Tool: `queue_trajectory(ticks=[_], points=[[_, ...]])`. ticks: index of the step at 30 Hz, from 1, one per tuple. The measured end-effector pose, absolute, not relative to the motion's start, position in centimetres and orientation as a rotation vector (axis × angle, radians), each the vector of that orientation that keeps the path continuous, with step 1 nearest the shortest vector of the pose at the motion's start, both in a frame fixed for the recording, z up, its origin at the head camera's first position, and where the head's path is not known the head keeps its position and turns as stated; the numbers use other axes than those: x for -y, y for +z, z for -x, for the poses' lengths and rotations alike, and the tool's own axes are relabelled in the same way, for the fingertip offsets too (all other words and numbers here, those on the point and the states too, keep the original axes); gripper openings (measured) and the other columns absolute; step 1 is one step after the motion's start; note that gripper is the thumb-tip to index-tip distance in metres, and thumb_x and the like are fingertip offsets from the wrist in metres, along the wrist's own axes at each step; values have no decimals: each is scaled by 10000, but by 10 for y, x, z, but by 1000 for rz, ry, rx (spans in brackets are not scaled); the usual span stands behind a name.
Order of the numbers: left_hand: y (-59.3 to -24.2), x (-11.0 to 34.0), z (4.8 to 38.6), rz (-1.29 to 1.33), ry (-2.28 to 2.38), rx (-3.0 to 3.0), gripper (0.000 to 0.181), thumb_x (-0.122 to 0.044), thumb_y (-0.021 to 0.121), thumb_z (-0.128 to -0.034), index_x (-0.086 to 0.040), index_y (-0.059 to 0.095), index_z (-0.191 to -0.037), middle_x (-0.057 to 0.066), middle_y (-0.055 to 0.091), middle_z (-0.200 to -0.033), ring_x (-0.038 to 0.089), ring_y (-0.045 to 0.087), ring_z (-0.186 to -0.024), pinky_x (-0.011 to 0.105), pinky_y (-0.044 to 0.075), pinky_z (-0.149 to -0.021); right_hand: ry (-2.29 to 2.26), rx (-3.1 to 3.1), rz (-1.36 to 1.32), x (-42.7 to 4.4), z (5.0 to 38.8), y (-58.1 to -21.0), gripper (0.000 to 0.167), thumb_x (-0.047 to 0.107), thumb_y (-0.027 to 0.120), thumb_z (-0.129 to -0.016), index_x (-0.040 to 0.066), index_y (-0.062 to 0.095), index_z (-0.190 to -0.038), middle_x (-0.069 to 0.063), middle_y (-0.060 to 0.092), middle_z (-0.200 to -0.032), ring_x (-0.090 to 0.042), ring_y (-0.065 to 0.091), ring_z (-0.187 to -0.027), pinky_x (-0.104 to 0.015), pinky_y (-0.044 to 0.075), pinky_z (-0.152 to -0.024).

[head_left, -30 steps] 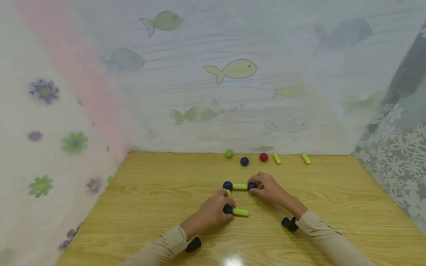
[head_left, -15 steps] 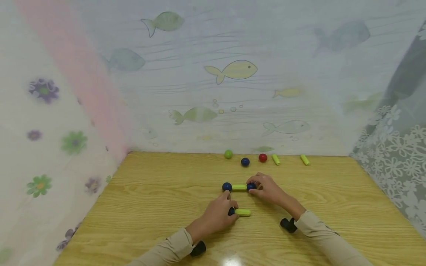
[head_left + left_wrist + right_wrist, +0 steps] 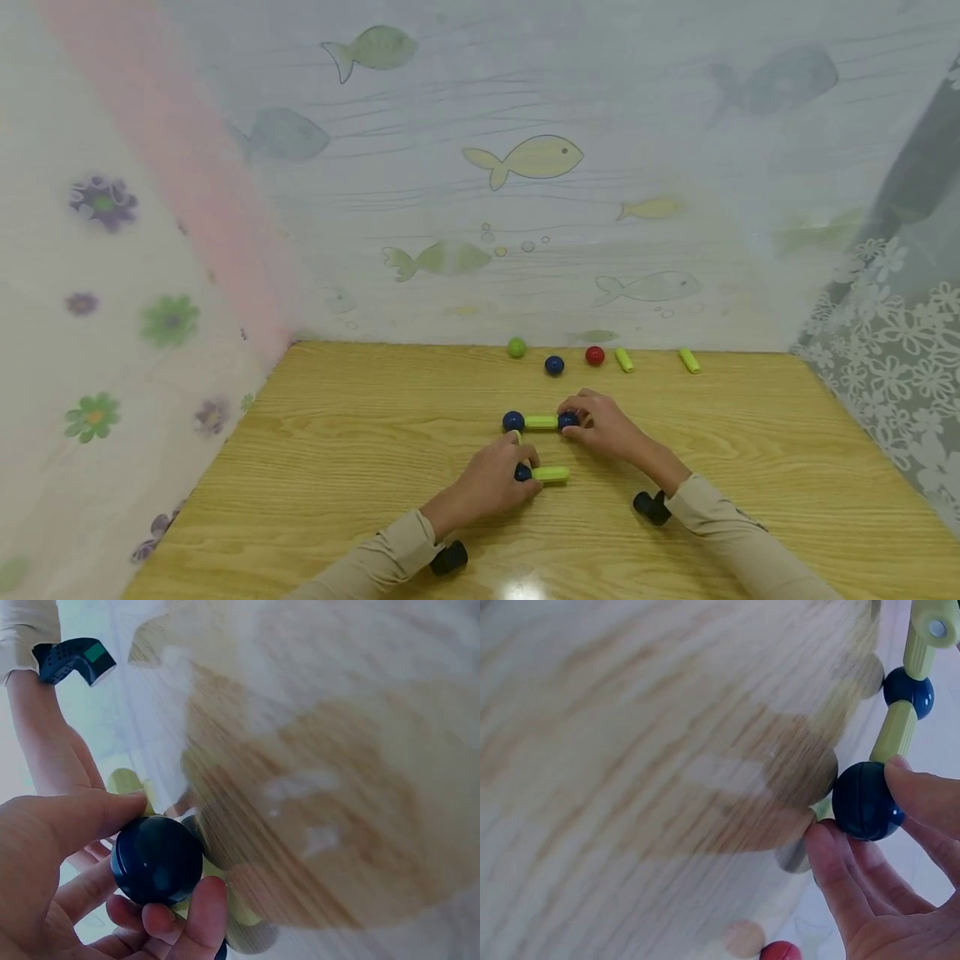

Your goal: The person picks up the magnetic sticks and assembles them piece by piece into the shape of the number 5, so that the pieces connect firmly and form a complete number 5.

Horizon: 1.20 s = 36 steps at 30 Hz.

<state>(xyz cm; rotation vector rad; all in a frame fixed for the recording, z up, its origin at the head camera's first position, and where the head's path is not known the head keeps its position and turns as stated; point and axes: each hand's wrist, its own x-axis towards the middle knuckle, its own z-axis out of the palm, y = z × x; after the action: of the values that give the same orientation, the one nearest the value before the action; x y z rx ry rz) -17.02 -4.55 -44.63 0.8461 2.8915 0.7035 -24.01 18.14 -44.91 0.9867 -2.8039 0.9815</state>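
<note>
My left hand (image 3: 487, 479) grips a dark blue ball (image 3: 522, 472), which fills its fingers in the left wrist view too (image 3: 157, 860). From that ball a yellow-green rod (image 3: 551, 474) points right, its far end free. Another rod (image 3: 517, 437), mostly covered by my left hand, runs up toward a second blue ball (image 3: 513, 421). A third rod (image 3: 541, 422) joins this one to a blue ball (image 3: 567, 421) pinched by my right hand (image 3: 606, 427). In the right wrist view my thumb and fingers hold that ball (image 3: 866, 801).
Along the back of the wooden table (image 3: 360, 433) lie a green ball (image 3: 516, 347), a blue ball (image 3: 554, 365), a red ball (image 3: 595, 356) and two yellow-green rods (image 3: 624, 360), (image 3: 689, 360). A cloth printed with fish hangs behind; patterned cloths flank both sides.
My left hand has shifted right and slightly up with its ball, and the free-ended rod has moved right with it. My right hand has stayed on its ball.
</note>
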Motion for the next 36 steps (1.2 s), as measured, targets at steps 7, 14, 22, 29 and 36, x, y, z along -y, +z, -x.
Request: queue_trajectory(ticks=[7,14,22,29,36], points=[[-446,46,170,-824,782,-2872,199,-308,742,-828,-173,714,-972,-29,539,-883,55,464,-709,201,411,-593,969,2831,-979,-181,240,-449,196,85,701,-857,37,669,-1044,-42,557,-915,-177,582,-797,-285,528,-691],[-445,47,172,-815,797,-2835,209,-312,747,-821,-178,726,-980,-54,524,-853,46,448,-683,191,395,-570,946,2849,-991,-181,240,-446,195,74,699,-854,32,665,-1042,-55,574,-930,-182,587,-800,-284,523,-689],[-445,50,179,-816,850,-2789,234,-322,753,-816,-169,748,-993,-75,510,-832,46,436,-667,181,380,-564,929,2850,-1028,-179,245,-441,189,68,690,-860,21,655,-1039,-57,563,-897,-201,581,-803,-313,525,-692],[-443,51,181,-839,825,-2800,213,-325,744,-826,-176,755,-978,-61,583,-940,47,464,-753,186,389,-624,928,2858,-1039,-177,249,-437,192,80,694,-861,17,653,-1038,-70,566,-899,-218,587,-803,-318,524,-690],[-444,50,181,-813,815,-2781,221,-336,748,-820,-177,759,-974,-54,575,-944,45,468,-761,184,399,-628,908,2897,-1046,-179,249,-437,208,95,691,-866,7,649,-1050,-70,573,-902,-212,590,-804,-309,523,-699]])
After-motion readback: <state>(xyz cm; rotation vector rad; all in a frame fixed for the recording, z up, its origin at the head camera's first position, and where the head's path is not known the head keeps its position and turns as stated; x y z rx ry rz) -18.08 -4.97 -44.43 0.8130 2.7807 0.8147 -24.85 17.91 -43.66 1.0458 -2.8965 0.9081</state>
